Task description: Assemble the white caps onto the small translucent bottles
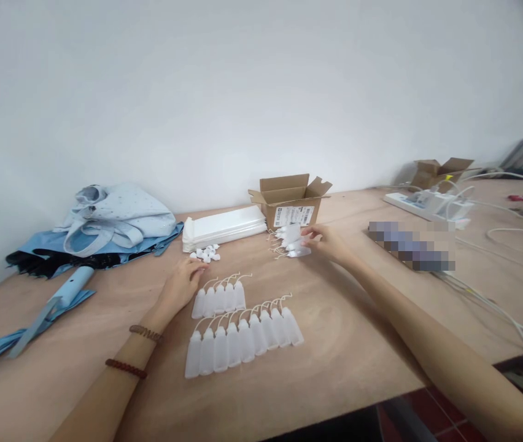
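My left hand [183, 281] rests on the table with curved fingers slightly apart, beside a small pile of white caps [206, 253]. Nothing shows between its fingers. In front of it lie two rows of translucent plastic bottles with thin curved tubes at their tops: a short back row [221, 299] and a longer front row [245, 339]. My right hand [320, 240] is at a loose heap of similar bottles [281, 240], its thumb and fingers closed on a plastic bottle [293, 232]. Part of that bottle is hard to make out against the others.
Behind the heap stands an open cardboard box [289, 213], with a stack of white packets [227, 226] beside it. A pale bag [123, 212] and blue umbrella [70, 288] lie left. On the right are a blurred-out object [411, 245], a power strip [427, 205] and cables.
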Demonstrator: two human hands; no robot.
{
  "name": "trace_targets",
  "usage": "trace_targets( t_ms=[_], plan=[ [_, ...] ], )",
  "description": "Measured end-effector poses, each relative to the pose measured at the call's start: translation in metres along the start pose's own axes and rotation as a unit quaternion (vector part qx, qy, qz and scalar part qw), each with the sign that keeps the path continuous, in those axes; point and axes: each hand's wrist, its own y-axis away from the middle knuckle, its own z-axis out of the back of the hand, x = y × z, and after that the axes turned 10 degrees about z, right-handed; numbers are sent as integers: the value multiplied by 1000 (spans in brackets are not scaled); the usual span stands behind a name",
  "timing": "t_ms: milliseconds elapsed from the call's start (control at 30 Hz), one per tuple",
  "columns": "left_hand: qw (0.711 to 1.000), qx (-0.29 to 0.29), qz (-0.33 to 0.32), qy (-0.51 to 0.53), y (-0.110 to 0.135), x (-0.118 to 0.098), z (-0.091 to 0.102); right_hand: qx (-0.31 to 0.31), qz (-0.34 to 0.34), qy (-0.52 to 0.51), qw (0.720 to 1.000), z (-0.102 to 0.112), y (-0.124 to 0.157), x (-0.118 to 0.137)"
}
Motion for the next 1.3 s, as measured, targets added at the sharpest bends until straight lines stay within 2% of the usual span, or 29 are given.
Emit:
trace_targets(
  t_ms=[133,200,267,333,400,467,533,567,700,833,967,1067,1167,1300],
  plan=[
    [999,-27,35,-4,1,-4,4,-9,27,35,999,5,2,24],
    [997,-51,63,-1,3,-11,7,28,53,45,997,4,8,43],
    [994,-73,78,24,6,-21,10,116,74,10,990,1,17,65],
    [992,-89,58,62,10,-32,10,253,77,-25,964,-1,28,86],
    [991,-99,13,87,15,-44,10,403,58,-41,912,-3,39,103],
    [989,-108,-32,98,19,-53,8,521,11,-50,852,-3,46,115],
    [987,-113,-65,97,22,-59,5,575,-29,-40,816,-3,50,123],
    [986,-113,-76,94,24,-62,4,585,-45,-28,809,-3,51,125],
    [985,-101,-97,102,28,-69,-1,579,-81,35,810,-5,50,124],
    [983,-73,-87,145,31,-73,-3,527,-61,83,844,-6,46,110],
    [964,-17,-21,265,34,-81,-3,369,4,93,925,-10,41,102],
    [920,52,74,382,37,-92,-2,253,56,39,965,-19,40,105],
    [888,96,135,429,39,-103,0,202,92,-2,975,-31,45,111],
    [874,125,145,448,40,-109,2,181,128,-14,975,-41,53,115]
  ],
)
